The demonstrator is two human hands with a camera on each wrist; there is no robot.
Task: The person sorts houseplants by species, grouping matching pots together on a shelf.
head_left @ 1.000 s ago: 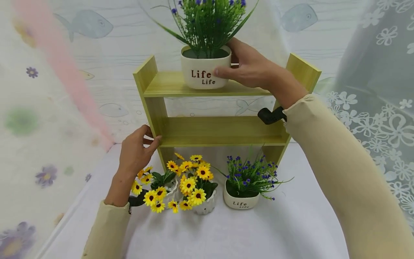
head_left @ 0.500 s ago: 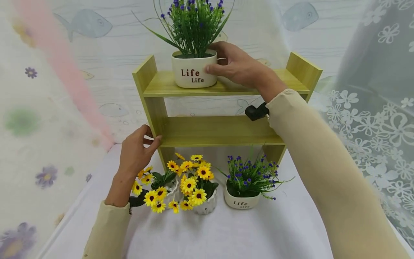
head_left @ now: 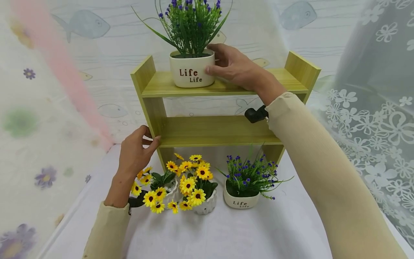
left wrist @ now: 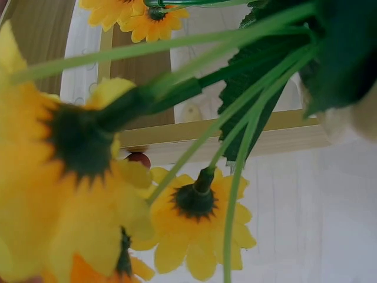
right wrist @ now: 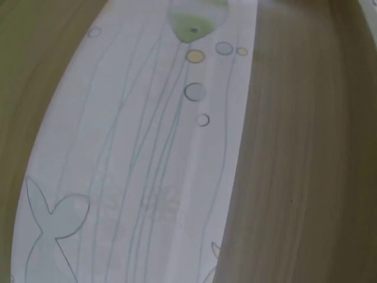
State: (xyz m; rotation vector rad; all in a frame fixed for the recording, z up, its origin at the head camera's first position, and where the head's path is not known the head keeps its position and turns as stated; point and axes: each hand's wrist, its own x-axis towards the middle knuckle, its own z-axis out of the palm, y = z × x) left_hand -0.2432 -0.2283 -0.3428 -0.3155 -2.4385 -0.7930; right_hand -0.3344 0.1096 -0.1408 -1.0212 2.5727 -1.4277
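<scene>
We have our right hand (head_left: 234, 66) curled round the white ceramic "Life" pot of purple-flowered grass (head_left: 192, 73), upright at nine o'clock from it on the top board of the light wooden shelf (head_left: 223, 130), whose left post our left hand (head_left: 135, 153) grips.

White pot (head_left: 192, 73), red "Life" lettering, purple blooms; yellow-green wooden shelf (head_left: 220, 130); yellow sunflowers (head_left: 189, 183); fish-print backdrop (head_left: 84, 25).

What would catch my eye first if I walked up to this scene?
Probably the white "Life" pot of purple-flowered greenery on the top board of the wooden shelf, with the right hand holding its side. Next, the yellow sunflower pots on the white table below, beside the left hand gripping the shelf's post.
</scene>
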